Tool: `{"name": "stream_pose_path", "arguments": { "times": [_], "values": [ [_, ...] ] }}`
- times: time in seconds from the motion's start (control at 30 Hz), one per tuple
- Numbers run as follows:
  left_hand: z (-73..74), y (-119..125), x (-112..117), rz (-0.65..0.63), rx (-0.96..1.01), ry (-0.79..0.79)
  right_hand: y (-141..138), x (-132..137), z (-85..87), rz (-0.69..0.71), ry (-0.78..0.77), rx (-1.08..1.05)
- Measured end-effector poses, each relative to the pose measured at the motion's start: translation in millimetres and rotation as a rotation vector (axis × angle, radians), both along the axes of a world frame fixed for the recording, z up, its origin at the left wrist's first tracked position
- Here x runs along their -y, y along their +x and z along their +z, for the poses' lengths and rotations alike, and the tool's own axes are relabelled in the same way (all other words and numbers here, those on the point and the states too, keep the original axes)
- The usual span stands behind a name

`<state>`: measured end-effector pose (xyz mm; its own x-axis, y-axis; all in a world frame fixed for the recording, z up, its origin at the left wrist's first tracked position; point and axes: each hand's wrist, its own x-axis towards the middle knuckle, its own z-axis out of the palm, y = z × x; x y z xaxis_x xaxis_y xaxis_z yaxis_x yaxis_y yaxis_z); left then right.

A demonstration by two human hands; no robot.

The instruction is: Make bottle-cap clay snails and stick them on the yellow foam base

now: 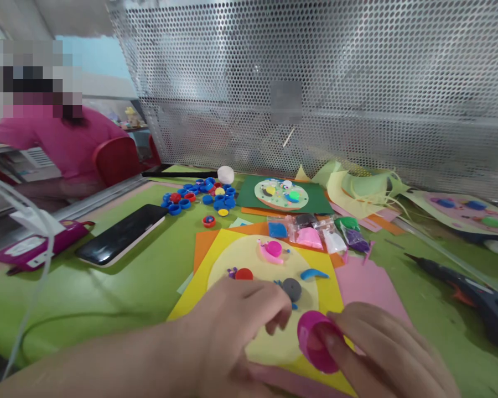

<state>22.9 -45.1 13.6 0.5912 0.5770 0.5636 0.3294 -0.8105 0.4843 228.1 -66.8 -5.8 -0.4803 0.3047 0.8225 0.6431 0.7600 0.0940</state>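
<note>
My right hand holds a magenta bottle cap, tilted on its edge over the pale yellow paper circle on a yellow sheet. My left hand hovers just left of the cap with fingers curled down towards the circle; whether they pinch anything is hidden. On the circle lie a pink snail figure, a red cap, a grey cap and a blue clay crescent.
Several blue and red caps and a white ball lie behind. A phone, clay bags, a finished collage on green card and a glue gun sit on the green table. A person in pink sits at far left.
</note>
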Motion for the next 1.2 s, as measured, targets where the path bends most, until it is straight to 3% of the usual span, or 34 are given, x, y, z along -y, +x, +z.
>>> {"name": "stream_pose_path", "arguments": {
  "times": [0.1, 0.2, 0.33, 0.43, 0.7, 1.07, 1.2],
  "values": [
    [-4.9, 3.1, 4.1, -0.029, -0.093, -0.082, -4.1, -3.5, -1.3, 0.052, 0.013, -0.015],
    [-6.2, 3.7, 4.5, -0.018, -0.092, -0.031, -5.0, -4.2, -5.2, 0.052, -0.141, -0.011],
    [-3.9, 0.3, 0.2, 0.111, -0.125, 0.258, -3.7, -2.8, -4.6, 0.046, -0.364, -0.121],
    [-4.4, -0.2, 0.5, 0.16, -0.189, 0.458, -8.3, -1.5, -3.9, 0.033, -0.388, -0.074],
    [-6.4, 4.0, 2.7, 0.211, -0.349, 0.662, -23.4, 4.9, -8.9, 0.077, -0.495, -0.072],
    [-18.8, 10.3, 4.1, 0.28, -0.333, 0.765, -23.4, 4.7, -7.1, 0.015, -0.606, 0.005],
    [-14.4, 10.0, 0.3, 0.258, -0.327, 0.738, -18.5, 4.5, -0.6, -0.005, -0.633, 0.074]
  ]
}}
